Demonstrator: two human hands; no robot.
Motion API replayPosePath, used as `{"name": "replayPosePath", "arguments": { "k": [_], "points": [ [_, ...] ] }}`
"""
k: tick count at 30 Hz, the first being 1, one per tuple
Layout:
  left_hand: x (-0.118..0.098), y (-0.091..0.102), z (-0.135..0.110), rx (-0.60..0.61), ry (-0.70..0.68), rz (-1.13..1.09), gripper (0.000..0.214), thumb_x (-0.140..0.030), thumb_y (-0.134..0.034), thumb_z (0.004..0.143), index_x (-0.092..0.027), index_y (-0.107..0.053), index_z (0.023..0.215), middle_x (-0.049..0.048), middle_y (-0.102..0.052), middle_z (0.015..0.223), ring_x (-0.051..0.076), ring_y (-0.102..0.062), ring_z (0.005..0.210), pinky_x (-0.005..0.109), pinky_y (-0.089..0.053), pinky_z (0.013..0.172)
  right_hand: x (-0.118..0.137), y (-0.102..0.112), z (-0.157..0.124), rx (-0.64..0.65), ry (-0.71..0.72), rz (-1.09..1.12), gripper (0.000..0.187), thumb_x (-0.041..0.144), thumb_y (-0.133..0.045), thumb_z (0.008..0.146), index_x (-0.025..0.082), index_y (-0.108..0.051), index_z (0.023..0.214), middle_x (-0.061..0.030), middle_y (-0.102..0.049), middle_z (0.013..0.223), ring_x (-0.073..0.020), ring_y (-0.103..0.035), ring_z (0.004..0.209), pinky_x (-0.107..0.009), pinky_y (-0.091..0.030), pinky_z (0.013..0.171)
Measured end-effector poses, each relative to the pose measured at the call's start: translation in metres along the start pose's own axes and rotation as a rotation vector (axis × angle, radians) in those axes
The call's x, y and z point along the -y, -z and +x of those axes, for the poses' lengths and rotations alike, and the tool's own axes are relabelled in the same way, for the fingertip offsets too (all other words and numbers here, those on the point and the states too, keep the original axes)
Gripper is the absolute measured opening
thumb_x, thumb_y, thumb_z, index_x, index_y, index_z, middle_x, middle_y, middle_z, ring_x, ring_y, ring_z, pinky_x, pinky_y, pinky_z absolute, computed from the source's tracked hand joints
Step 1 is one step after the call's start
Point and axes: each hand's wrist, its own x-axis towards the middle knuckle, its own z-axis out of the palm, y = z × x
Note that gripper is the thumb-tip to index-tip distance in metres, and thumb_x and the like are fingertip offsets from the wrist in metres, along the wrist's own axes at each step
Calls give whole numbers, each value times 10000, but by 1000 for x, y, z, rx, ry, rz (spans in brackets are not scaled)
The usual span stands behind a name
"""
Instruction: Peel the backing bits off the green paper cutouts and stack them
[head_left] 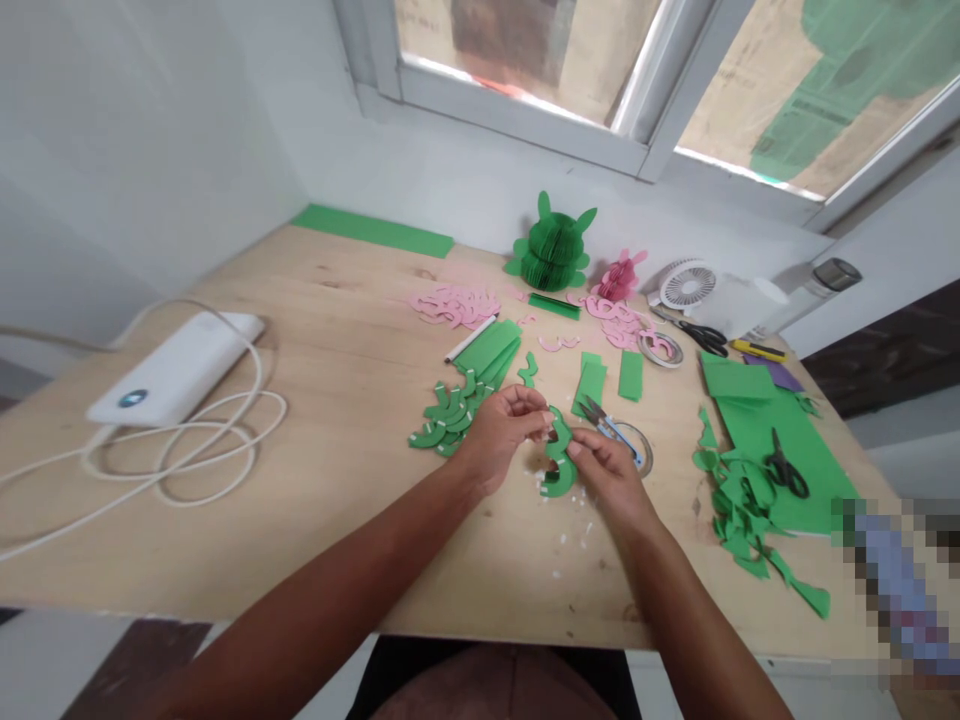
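Between my hands, just above the table, is a curvy green paper cutout with small white strips on it. My left hand pinches near its upper left edge, fingertips pressed together. On its right side my right hand grips the cutout between thumb and fingers. A pile of similar green cutouts with white marks lies left of my left hand, and one more wavy piece lies behind it. Blue-handled snips and a roll of tape rest beside my right hand.
Green paper scraps, black scissors and green sheets lie right. Pink cutouts, a green paper figure, a pink one and a small fan stand or lie behind. A white power bank with cable lies left.
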Motion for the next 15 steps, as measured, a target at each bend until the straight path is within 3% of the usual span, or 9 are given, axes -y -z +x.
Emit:
{"name": "replayPosePath", "arguments": {
  "k": [4, 15],
  "points": [
    [1, 1, 0, 1, 7, -6, 237, -154, -725, 549, -151, -544, 701, -39, -561, 553, 91, -537, 490, 224, -383, 504, 2, -1, 0, 22, 13, 12, 276, 374, -527, 846, 186, -679, 978, -47, -683, 856, -176, -602, 761, -268, -448, 676],
    [3, 0, -1, -4, -16, 39, 226, -156, -709, 577, -153, -537, 724, -42, -562, 551, 91, -547, 480, 208, -364, 470, 1, -1, 0, 18, 25, -8, 251, 350, -524, 855, 190, -687, 959, -26, -670, 794, -149, -577, 703, -247, -430, 652]
  ]
}}
